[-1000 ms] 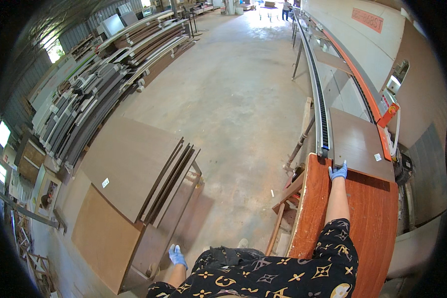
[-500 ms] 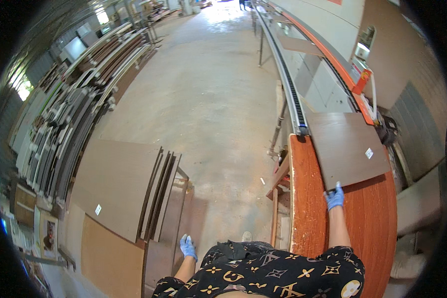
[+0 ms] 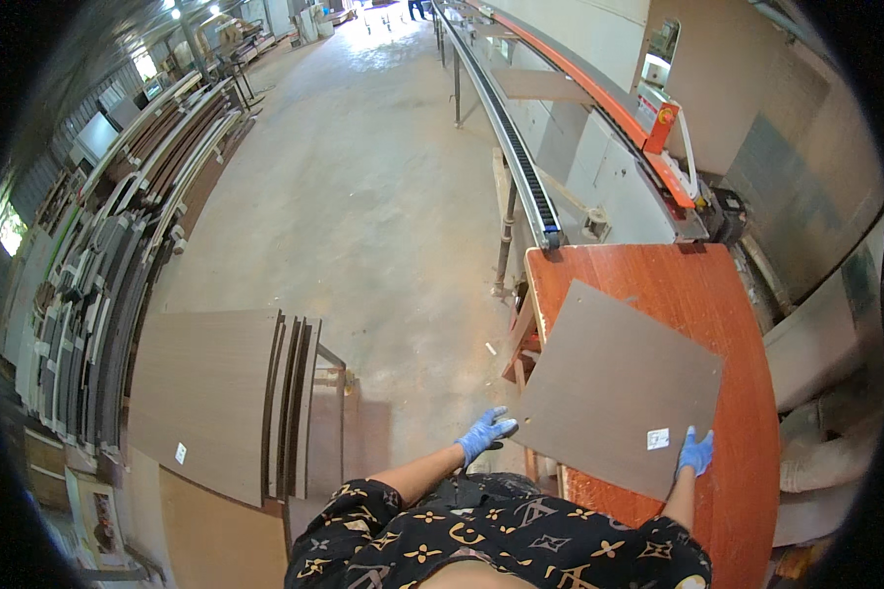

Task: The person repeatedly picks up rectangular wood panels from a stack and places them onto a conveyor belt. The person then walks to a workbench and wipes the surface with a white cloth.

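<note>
Head: panel (image 3: 609, 388) corner-forward, long axis unclear

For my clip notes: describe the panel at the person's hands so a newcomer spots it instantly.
Find the reddish-brown table on the right, at the conveyor rail's near end. Over it is a flat grey-brown panel with a white label, the right hand at its edge. Unlike the similar stacked panels on the left, it sits askew over that table.

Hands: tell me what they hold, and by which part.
Right hand holds the board by its right edge; left hand is at its left corner, grip unclear.
</note>
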{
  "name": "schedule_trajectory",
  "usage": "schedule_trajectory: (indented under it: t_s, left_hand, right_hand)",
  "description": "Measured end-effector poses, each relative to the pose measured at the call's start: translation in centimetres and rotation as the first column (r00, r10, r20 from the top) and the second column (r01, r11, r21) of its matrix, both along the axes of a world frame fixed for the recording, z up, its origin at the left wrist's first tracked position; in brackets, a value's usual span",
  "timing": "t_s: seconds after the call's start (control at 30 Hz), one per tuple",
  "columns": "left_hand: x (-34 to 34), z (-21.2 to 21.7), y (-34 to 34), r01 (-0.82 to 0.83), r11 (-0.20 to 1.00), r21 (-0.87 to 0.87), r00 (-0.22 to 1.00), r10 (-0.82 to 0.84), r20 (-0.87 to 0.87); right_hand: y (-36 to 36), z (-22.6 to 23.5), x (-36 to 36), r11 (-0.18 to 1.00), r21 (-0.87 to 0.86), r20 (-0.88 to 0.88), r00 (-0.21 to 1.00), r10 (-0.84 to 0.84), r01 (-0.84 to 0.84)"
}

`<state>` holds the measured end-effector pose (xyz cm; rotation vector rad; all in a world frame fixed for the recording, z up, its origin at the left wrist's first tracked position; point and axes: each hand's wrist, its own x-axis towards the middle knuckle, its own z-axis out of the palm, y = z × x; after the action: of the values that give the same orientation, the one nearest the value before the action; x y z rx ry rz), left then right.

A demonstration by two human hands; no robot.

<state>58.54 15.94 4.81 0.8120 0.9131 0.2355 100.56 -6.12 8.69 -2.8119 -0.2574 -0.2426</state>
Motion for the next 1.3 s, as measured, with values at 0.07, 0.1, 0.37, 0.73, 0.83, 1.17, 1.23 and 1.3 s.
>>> schedule_trajectory:
  t_s: [0.07, 0.1, 0.37, 0.73, 0.83, 1.17, 1.23, 1.3]
  left_hand:
    - [1.8, -2.0, 0.3, -0.045, 0.999, -0.01, 0.995, 0.045, 0.09]
    - [2.7, -1.0, 0.4, -0.051, 0.999, -0.02, 0.99, 0.053, 0.134]
    - [-1.2, 3.7, 1.8, -0.16, 0.986, -0.057, 0.986, 0.162, 0.032]
    - [-26.4, 4.9, -3.7, -0.762, 0.614, -0.207, 0.587, 0.789, 0.181]
    - [-33.8, 4.2, -7.4, -0.92, 0.261, -0.293, 0.189, 0.949, 0.252]
    - [-42.0, 6.7, -9.3, -0.989, -0.075, -0.131, -0.1, 0.975, 0.197]
    - [-45.4, 4.6, -11.3, -0.985, -0.082, 0.15, -0.041, 0.966, 0.257]
    - [-45.7, 5.7, -10.9, -0.946, -0.005, 0.324, 0.054, 0.984, 0.172]
  right_hand:
    - [0.9, 1.6, -1.6, 0.999, 0.027, -0.103, 0.995, -0.015, 0.018]
    - [0.8, 2.5, -2.3, 0.998, 0.034, -0.155, 0.987, -0.038, 0.044]
    - [-1.5, -1.4, -0.7, 0.739, 0.667, -0.44, 0.848, 0.295, 0.089]
    - [14.4, 0.2, -17.9, 0.595, 0.8, -0.569, 0.222, 0.792, -0.075]
    - [20.4, 0.5, -26.8, 0.513, 0.852, -0.516, -0.001, 0.856, -0.105]
    - [28.6, -8.0, -61.2, 0.559, 0.823, -0.567, -0.07, 0.821, -0.106]
    - [25.9, -2.3, -66.9, 0.787, 0.605, -0.788, -0.233, 0.57, -0.12]
    - [24.5, -0.8, -66.8, 0.674, 0.726, -0.669, -0.366, 0.647, -0.135]
